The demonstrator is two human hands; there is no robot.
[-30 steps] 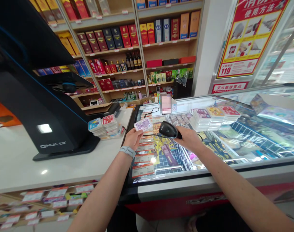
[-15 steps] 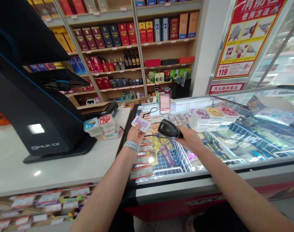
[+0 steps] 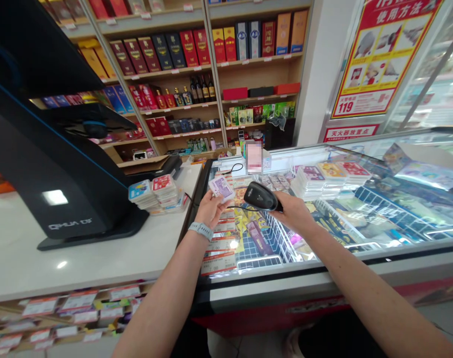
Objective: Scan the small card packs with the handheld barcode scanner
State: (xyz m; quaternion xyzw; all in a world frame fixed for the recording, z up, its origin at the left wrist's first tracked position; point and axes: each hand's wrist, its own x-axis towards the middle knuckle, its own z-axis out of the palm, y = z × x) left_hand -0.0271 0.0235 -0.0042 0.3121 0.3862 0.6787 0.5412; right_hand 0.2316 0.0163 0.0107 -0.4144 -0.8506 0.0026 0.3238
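Observation:
My left hand (image 3: 210,211) holds a small flat purple-and-white pack (image 3: 222,188) by its lower edge, tilted above the freezer's glass top. Just to the right, my right hand (image 3: 290,211) is wrapped round the handle of a black barcode scanner (image 3: 261,197), whose head points left toward the pack without touching it. Stacks of similar packs with purple (image 3: 309,180), yellow and red tops rest on the glass beyond my right hand. More packs, blue (image 3: 139,190) and red (image 3: 163,184), are piled on the white counter at the left.
A large black checkout machine (image 3: 80,199) stands on the white counter (image 3: 110,266) at the left. The glass-topped freezer (image 3: 304,271) holds wire baskets of packaged goods. A black cord loop (image 3: 236,168) lies near its back left. Shelves of boxes and bottles stand behind.
My left hand has turned the purple pack to a different angle and shifted it slightly right, closer to the scanner. The right hand keeps its hold on the scanner, nearly still.

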